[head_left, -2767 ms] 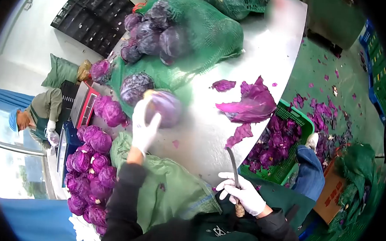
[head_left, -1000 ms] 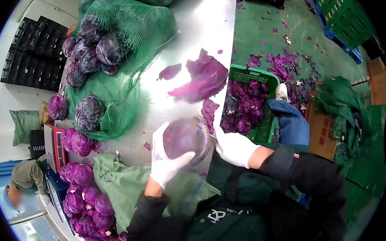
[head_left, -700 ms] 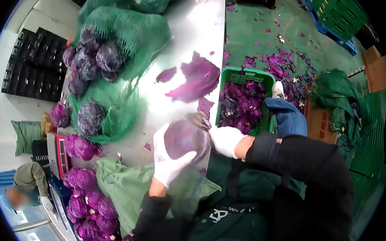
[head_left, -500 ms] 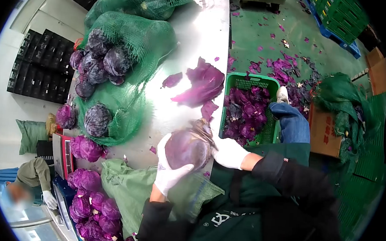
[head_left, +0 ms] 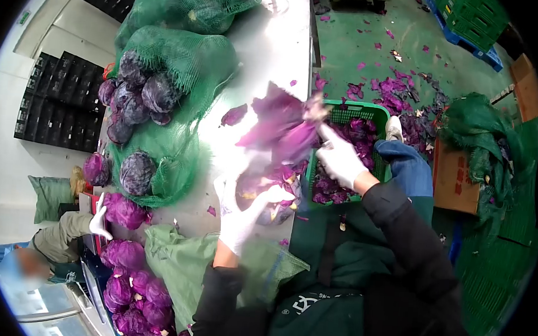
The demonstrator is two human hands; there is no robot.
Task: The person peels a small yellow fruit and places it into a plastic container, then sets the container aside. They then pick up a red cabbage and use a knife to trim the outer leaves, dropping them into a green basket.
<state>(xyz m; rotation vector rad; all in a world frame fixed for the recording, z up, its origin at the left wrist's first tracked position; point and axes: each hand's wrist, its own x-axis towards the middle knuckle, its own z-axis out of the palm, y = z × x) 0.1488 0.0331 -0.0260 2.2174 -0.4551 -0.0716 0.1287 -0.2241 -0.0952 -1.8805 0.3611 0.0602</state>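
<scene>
My left hand (head_left: 241, 212), in a white glove, holds a red cabbage (head_left: 272, 212) above the near edge of the metal table (head_left: 221, 143). Peeled outer leaves (head_left: 284, 123), blurred by motion, hang between that cabbage and my gloved right hand (head_left: 340, 155). The right hand's fingers are pressed together by the leaves' right edge; whatever is between them is too smeared to make out. A single loose leaf (head_left: 234, 115) lies on the table to the left. Purple leaves fill much of the green crate (head_left: 380, 116) beside the table.
Green net bags (head_left: 192, 65) with dark cabbages lie at the table's far left. Purple cabbages (head_left: 125, 255) and a pale green sack (head_left: 183, 255) are nearer. A co-worker (head_left: 61, 241) reaches in from the left. Leaf scraps (head_left: 397, 92) and a cardboard box (head_left: 456, 182) are on the floor.
My right hand has moved up and right, away from the cabbage. Leaves now stand out above the cabbage, blurred. The co-worker's gloved hand has risen to the cabbage beside the scale.
</scene>
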